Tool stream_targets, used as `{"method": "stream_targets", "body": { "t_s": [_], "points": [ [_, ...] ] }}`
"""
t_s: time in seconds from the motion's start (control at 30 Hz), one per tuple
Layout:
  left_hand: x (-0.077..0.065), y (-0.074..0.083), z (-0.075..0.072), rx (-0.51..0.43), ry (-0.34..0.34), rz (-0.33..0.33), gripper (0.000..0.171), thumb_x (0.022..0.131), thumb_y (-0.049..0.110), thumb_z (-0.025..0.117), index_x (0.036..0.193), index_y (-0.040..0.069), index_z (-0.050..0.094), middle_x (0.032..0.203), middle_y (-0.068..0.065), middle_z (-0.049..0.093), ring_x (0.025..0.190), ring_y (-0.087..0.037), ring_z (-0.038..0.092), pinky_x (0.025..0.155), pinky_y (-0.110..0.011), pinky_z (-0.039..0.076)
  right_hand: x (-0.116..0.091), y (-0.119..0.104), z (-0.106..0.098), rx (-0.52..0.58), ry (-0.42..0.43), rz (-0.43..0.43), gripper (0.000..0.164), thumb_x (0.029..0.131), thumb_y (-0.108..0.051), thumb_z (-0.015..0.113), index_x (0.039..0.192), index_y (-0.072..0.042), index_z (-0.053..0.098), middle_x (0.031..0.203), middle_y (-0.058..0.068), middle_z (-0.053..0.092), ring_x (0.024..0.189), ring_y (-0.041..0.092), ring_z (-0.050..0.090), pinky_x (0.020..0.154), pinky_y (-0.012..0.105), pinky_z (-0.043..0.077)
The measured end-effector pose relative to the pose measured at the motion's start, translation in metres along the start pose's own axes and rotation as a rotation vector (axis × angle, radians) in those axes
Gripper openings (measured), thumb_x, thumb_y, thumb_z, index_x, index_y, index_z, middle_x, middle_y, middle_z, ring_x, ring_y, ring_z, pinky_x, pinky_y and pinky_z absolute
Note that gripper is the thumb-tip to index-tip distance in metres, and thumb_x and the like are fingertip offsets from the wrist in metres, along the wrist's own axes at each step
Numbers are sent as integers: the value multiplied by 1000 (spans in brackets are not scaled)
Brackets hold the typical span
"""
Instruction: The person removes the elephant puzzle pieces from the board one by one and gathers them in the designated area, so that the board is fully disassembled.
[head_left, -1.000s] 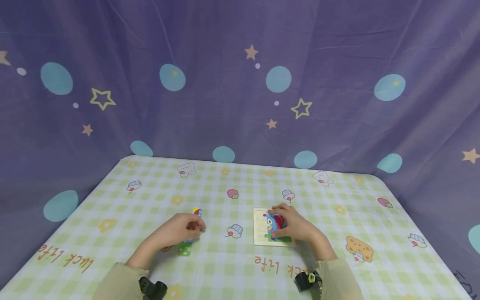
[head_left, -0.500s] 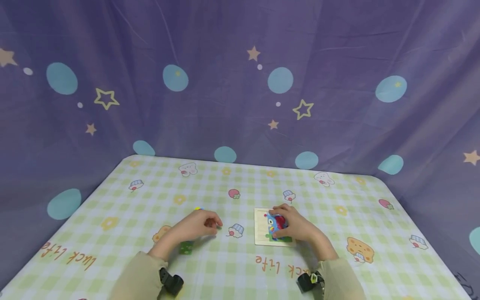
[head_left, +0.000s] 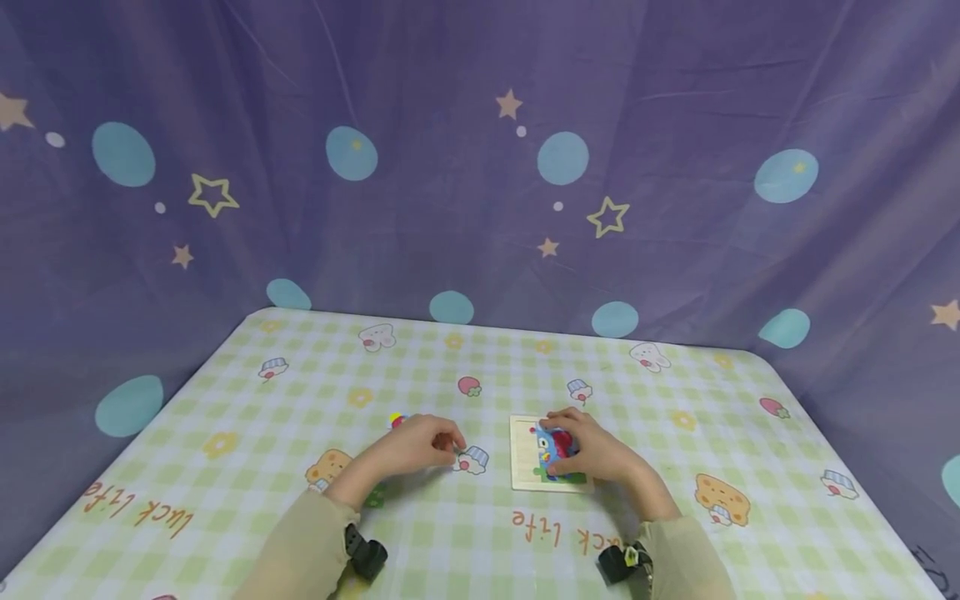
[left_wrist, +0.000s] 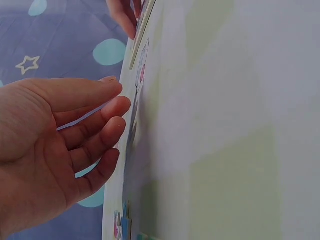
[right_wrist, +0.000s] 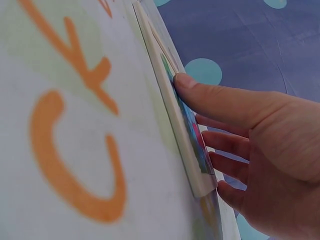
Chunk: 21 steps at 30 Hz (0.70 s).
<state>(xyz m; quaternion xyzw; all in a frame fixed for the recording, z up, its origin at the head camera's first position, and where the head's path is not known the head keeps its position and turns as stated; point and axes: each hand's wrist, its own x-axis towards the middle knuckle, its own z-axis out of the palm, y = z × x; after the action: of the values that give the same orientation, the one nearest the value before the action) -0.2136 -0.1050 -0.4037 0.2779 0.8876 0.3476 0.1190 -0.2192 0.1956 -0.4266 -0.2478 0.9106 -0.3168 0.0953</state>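
A shallow wooden puzzle board (head_left: 523, 467) lies on the table right of the middle, its left part bare wood. Blue, red and green picture pieces (head_left: 553, 450) fill its right part. My right hand (head_left: 596, 450) rests over them, thumb touching the picture face and fingers spread toward the far edge. In the right wrist view the thumb (right_wrist: 186, 82) lies on that face. My left hand (head_left: 423, 442) hovers left of the board with loosely bent fingers and nothing visible between them. Behind its wrist lie a green loose piece (head_left: 375, 497) and a red-and-yellow piece (head_left: 397, 421), both partly hidden.
A checked tablecloth (head_left: 480, 550) with printed cupcakes, flowers and lettering covers the table. A purple curtain (head_left: 450, 167) with stars and blue ovals hangs right behind the far edge. Black wrist cameras (head_left: 366, 557) sit on both sleeves.
My left hand has moved right, away from the loose pieces and toward the puzzle board. The right hand stays on the board in much the same pose.
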Motion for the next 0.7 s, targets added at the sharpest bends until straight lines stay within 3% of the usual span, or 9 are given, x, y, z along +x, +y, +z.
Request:
{"method": "stream_targets", "body": {
  "t_s": [0.23, 0.7],
  "points": [
    [7, 3, 1, 29, -2, 9, 11, 79, 6, 65, 88, 9, 67, 69, 5, 56, 62, -10, 48, 57, -23, 40, -1, 0, -1, 7, 4, -13, 69, 73, -31, 75, 130, -3, 47, 136, 15, 38, 126, 37, 32, 100, 54, 29],
    [23, 10, 9, 3, -44, 59, 11, 80, 7, 64, 91, 8, 66, 69, 5, 57, 60, -8, 50, 58, -23, 41, -2, 1, -3, 11, -8, -11, 77, 73, -30, 75, 134, 1, 40, 140, 17, 34, 128, 38, 30, 101, 53, 28]
  ]
}}
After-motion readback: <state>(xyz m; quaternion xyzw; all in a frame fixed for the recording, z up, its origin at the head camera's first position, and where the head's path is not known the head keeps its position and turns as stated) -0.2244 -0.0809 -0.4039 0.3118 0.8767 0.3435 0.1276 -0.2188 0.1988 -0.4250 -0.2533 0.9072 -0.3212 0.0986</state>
